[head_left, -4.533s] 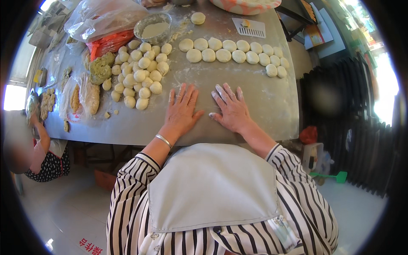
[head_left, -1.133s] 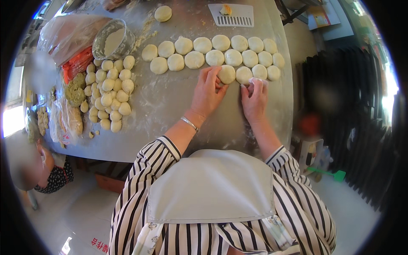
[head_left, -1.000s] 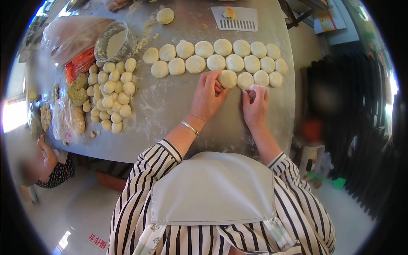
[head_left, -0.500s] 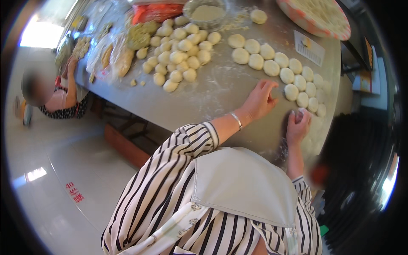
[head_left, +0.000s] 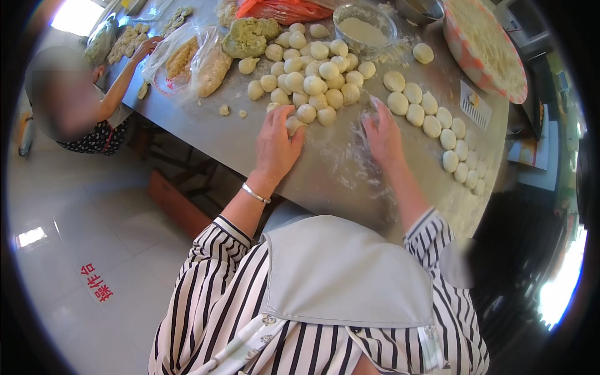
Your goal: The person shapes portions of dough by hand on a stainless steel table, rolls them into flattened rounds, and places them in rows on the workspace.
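A heap of smooth pale dough balls [head_left: 315,85] lies on the metal table in front of me. At its near-left edge my left hand [head_left: 275,147], a silver bracelet on its wrist, curls its thumb and fingers round one dough ball [head_left: 293,125]. To the right of the heap, my right hand [head_left: 385,139] reaches over the floured tabletop, fingers apart and nothing in them. Beyond it, flattened dough rounds [head_left: 431,126] run in two rows toward the table's right edge. A single dough round [head_left: 423,53] sits apart, behind the rows.
A glass bowl of flour [head_left: 364,30] stands behind the heap, near a red-and-white basin of flour [head_left: 484,47]. Greenish dough [head_left: 251,37], plastic bags [head_left: 209,65] and a white slotted scraper [head_left: 475,106] lie on the table [head_left: 337,187]. Another person [head_left: 94,103] works at the left end.
Both hands have moved left from the flattened rounds. My left hand has reached the dough-ball heap and closed round a ball; my right hand has opened. The view has shifted too.
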`<state>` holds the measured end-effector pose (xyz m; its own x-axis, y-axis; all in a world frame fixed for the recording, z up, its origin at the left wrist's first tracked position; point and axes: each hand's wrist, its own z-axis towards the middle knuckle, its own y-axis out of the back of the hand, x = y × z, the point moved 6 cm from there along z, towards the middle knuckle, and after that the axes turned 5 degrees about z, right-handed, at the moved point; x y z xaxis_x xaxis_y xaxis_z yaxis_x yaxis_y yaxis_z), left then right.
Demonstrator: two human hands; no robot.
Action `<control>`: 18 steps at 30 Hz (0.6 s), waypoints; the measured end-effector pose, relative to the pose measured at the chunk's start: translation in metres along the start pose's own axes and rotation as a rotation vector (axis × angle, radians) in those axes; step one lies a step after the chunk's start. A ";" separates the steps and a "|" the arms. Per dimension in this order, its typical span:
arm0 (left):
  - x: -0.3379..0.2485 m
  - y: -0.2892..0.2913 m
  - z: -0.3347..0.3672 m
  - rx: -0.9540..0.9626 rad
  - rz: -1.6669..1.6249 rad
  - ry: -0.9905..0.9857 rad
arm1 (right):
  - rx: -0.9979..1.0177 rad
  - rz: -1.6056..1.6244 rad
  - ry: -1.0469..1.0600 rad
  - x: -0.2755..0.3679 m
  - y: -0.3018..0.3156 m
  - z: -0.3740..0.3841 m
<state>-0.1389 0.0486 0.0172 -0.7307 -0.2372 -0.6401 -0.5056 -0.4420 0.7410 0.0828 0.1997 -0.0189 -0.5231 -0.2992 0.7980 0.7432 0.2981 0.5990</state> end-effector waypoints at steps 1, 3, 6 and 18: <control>0.006 -0.004 0.007 0.047 0.052 0.017 | -0.005 0.067 -0.056 -0.002 -0.011 0.018; -0.001 -0.006 0.020 0.092 0.146 -0.009 | -0.017 0.216 -0.176 -0.003 -0.027 0.043; -0.002 -0.015 0.029 0.131 0.226 0.000 | -0.107 0.080 -0.297 0.005 -0.034 0.056; 0.000 -0.011 0.031 0.304 -0.617 0.083 | -0.114 1.010 -0.647 -0.038 0.027 -0.057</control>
<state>-0.1480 0.0803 0.0155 -0.2367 -0.0910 -0.9673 -0.9325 -0.2581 0.2525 0.1467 0.1681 -0.0371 0.2280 0.5427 0.8083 0.9534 0.0441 -0.2986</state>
